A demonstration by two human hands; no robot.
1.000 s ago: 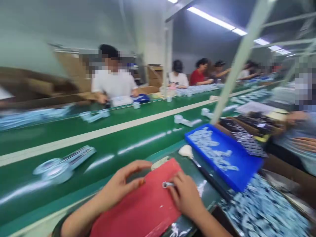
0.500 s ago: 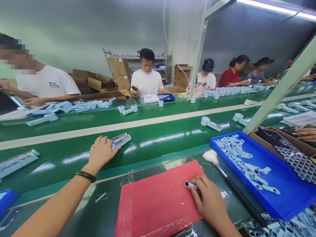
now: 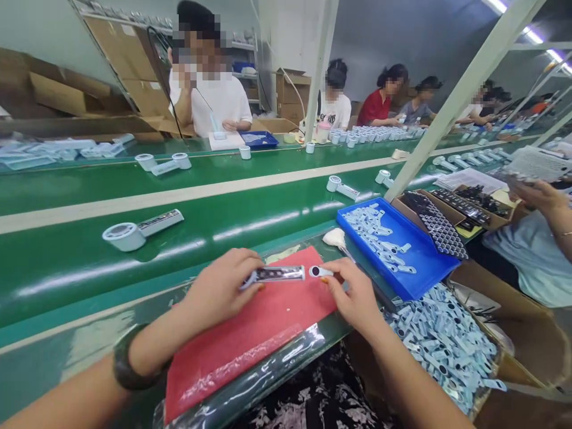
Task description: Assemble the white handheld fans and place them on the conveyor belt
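Note:
My left hand is closed round the near end of a light-blue device housing whose long handle lies open, dark parts showing inside. Its other end is covered by my fingers. A small light-blue handle cover with a dark round spot is pinched in my right hand. The cover's round end points at the handle's end, with a narrow gap between. Both pieces are above the red mat.
A blue tray of small covers stands to the right, beside a brush-like tool with a white tip. Below is a box heaped with covers. Another housing lies on the green conveyor. Co-workers sit opposite; one is at right.
My left hand has brought the housing from the conveyor over the red mat. My right hand still pinches the cover, now close to the housing. The view has turned right.

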